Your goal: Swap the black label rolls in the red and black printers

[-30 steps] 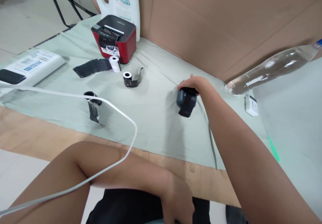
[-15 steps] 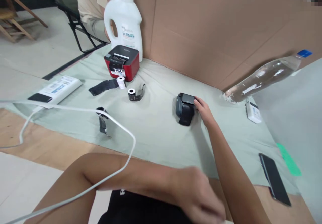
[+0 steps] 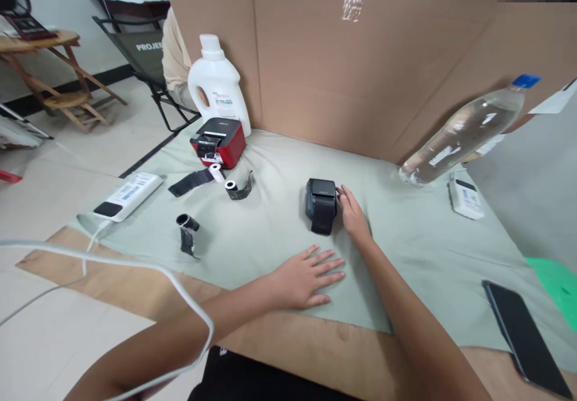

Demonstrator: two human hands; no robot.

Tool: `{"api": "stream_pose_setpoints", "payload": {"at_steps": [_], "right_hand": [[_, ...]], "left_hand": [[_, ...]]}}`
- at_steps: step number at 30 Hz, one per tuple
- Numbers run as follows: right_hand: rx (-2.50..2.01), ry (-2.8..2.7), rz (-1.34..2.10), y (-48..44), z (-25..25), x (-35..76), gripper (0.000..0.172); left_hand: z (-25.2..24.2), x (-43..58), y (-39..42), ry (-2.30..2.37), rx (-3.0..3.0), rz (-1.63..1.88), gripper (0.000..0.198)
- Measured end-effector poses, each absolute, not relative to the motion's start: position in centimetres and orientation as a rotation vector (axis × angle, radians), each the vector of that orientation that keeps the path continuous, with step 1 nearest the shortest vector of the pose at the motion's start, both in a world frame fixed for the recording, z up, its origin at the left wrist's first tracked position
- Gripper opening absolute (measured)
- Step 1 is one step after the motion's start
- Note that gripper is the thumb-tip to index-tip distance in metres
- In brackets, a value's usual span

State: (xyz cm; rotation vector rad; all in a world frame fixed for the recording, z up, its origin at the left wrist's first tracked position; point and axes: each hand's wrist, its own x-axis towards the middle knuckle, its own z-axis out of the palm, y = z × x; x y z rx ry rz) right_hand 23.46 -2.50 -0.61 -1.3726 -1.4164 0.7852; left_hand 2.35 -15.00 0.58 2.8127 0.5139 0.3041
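My left hand (image 3: 309,279) lies flat on the pale green cloth (image 3: 265,226), fingers spread, holding nothing. Beside the right edge of a small black device (image 3: 323,192) is my right hand (image 3: 353,211), fingers apart, fingertips close to its side; whether they touch it is unclear. A dark strip (image 3: 323,214) hangs from the device's front. To the left lie small rolls of dark strip, one (image 3: 187,232) near the cloth's front edge and another (image 3: 238,190) farther back. A red and black printer (image 3: 229,145) stands behind them with a dark strip coming out.
A white jug (image 3: 220,91) stands behind the printer, against a cardboard wall (image 3: 315,70). A clear bottle (image 3: 469,130) leans at the right. White power banks lie at both sides, a phone (image 3: 525,335) at front right. A white cable (image 3: 180,293) crosses the left foreground.
My left hand has moved from above my lap up onto the cloth and opened. My right fingers have loosened at the device's side. The view has shifted, showing more of the room.
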Motion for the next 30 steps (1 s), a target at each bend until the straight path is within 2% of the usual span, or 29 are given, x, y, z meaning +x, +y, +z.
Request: {"api": "stream_pose_setpoints", "payload": {"at_steps": [3, 5, 8, 10, 11, 13, 14, 16, 20, 25, 30], "right_hand": [[-1.326, -1.386, 0.808, -1.3, -0.6, 22.9, 0.063], [-1.31, -1.38, 0.785, -0.8, -0.7, 22.4, 0.065], [-1.295, -1.393, 0.754, -0.7, -1.1, 22.0, 0.068], [-1.279, -1.385, 0.77, -0.8, -1.4, 22.0, 0.068], [-1.272, -1.376, 0.78, -0.9, -1.5, 22.1, 0.068], [-1.27, -1.364, 0.792, -1.0, -1.5, 22.2, 0.067], [-1.275, -1.363, 0.795, -1.1, -1.4, 22.2, 0.068], [-1.29, -1.361, 0.804, -1.2, -1.3, 22.2, 0.069], [-1.309, -1.35, 0.814, -1.5, -0.9, 22.1, 0.071], [-1.304, -1.374, 0.818, -1.5, -0.9, 22.1, 0.069], [-1.312, -1.455, 0.756, -1.4, -1.1, 22.2, 0.065]], "left_hand": [[1.2, 2.2, -15.3, 0.487, 2.806, 0.304, 0.063], [1.4, 2.1, -15.3, 0.458, 2.762, 0.391, 0.054], [2.0, 2.1, -13.5, 0.681, 2.551, 0.796, 0.031], [2.5, 2.2, -10.4, 1.007, 2.296, 1.056, 0.026], [2.8, 2.2, -8.3, 1.153, 2.158, 1.112, 0.029], [3.1, 2.0, -3.7, 1.228, 1.994, 1.025, 0.05], [3.3, 1.9, -1.5, 1.213, 1.915, 0.978, 0.06], [3.5, 1.2, 2.1, 1.06, 1.824, 0.828, 0.069], [3.9, 0.2, 5.1, 0.878, 1.791, 0.692, 0.064], [3.6, 2.2, 6.0, 1.047, 1.643, 0.973, 0.045], [1.8, 4.8, 7.1, 1.402, 1.561, 1.123, 0.052]]}}
